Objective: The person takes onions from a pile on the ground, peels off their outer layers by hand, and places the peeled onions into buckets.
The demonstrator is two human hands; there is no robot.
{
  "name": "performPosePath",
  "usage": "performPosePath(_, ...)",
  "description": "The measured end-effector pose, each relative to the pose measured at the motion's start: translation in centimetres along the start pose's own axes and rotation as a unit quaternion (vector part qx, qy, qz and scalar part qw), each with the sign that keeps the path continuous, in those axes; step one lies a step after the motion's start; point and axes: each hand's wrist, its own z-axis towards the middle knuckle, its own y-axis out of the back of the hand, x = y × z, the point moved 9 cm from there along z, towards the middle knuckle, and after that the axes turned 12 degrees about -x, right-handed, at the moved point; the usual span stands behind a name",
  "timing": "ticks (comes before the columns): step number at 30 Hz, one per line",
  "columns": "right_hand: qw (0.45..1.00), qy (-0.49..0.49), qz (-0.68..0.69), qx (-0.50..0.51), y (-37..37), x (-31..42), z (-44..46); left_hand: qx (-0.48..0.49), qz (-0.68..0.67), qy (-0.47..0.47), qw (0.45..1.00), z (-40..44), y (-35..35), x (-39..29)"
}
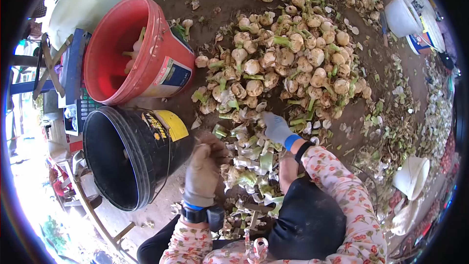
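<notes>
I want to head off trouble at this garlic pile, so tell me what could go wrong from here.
The right hand is at the near edge of the loosely heaped garlic bulbs; disturbing them could send some rolling.

Leafy trimmings lie right beside that heap, so bulbs might get mixed in with the waste.

The left hand is close beside the black bucket and could knock it with a careless swing.

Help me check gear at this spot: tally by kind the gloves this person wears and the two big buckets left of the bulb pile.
Red bucket: 1
Black bucket: 1
Worn gloves: 2 (left glove, right glove)
Total: 4
</notes>
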Motion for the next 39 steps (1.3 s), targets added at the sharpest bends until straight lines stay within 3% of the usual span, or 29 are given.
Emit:
performPosePath(1,0.988,-0.065,0.141,0.001,-0.4,-1.5,-0.6,-0.027,0.038,-0.005,0.999,0.7,0.8,0.9)
performPosePath(3,0.896,-0.187,0.404,0.000,-1.5,-4.0,-1.6,-0.039,0.148,-0.027,0.988,1.7,1.5,2.3)
performPosePath(4,0.726,-0.270,0.628,0.077,0.0,-1.3,-2.7,-0.041,0.226,-0.057,0.971,1.9,1.1,2.7)
performPosePath(5,0.729,-0.255,0.627,0.103,2.2,0.6,-3.4,-0.043,0.304,-0.088,0.948,1.9,0.5,3.1)
performPosePath(7,0.732,-0.222,0.625,0.158,4.5,3.7,-4.9,0.016,0.317,-0.152,0.936,1.8,-2.1,3.9)
performPosePath(9,0.675,-0.192,0.678,0.217,4.1,5.9,-5.8,0.097,0.354,-0.257,0.894,1.8,-3.8,5.1)
performPosePath(11,0.691,-0.167,0.675,0.200,4.8,6.7,-5.5,0.073,0.283,-0.204,0.935,2.2,-3.0,5.8)
performPosePath(13,0.773,-0.143,0.608,0.106,8.4,7.8,-4.0,0.048,0.251,-0.187,0.949,2.3,-2.7,5.2)
performPosePath(14,0.783,-0.136,0.605,0.048,8.7,6.8,-3.8,0.029,0.310,-0.268,0.912,2.3,-2.5,4.4)
performPosePath(17,0.846,-0.079,0.526,0.016,10.8,7.5,-3.4,0.015,0.455,-0.393,0.799,0.2,-5.6,1.9)
performPosePath(18,0.885,-0.092,0.455,0.042,11.9,8.3,-3.6,0.002,0.458,-0.420,0.784,-0.2,-5.8,1.9)
performPosePath(21,0.880,-0.084,0.467,0.033,11.9,8.6,-3.6,-0.005,0.469,-0.404,0.785,-0.3,-6.0,2.2)
performPosePath(25,0.849,-0.114,0.512,0.057,11.1,8.1,-4.2,0.019,0.469,-0.367,0.803,-0.1,-5.8,2.4)
performPosePath(28,0.894,-0.091,0.434,0.070,11.3,7.8,-4.1,0.021,0.460,-0.332,0.823,0.2,-5.5,2.5)
performPosePath(30,0.870,-0.072,0.481,0.082,12.0,8.2,-4.1,0.034,0.451,-0.308,0.837,0.3,-5.3,2.6)
performPosePath(32,0.845,-0.071,0.518,0.108,11.8,8.5,-4.1,0.060,0.257,-0.125,0.956,1.1,-4.0,4.6)
performPosePath(33,0.834,-0.080,0.531,0.129,11.4,8.6,-4.2,0.071,0.150,-0.029,0.986,1.2,-3.6,5.8)
performPosePath(34,0.821,-0.089,0.544,0.149,11.1,8.8,-4.2,0.095,0.120,-0.012,0.988,1.4,-3.2,6.2)
performPosePath(36,0.852,-0.063,0.489,0.174,12.4,9.4,-4.4,0.141,0.061,0.024,0.988,1.9,-2.3,7.0)
performPosePath(37,0.866,-0.050,0.461,0.187,12.8,9.8,-4.5,0.127,0.000,0.099,0.987,2.0,-1.7,8.3)
performPosePath(38,0.911,0.052,0.394,0.110,13.3,10.1,-4.2,0.111,-0.061,0.173,0.977,1.9,-1.3,9.6)
performPosePath(39,0.916,0.081,0.385,0.078,13.7,10.4,-4.2,0.095,-0.123,0.244,0.957,1.7,-1.1,10.6)
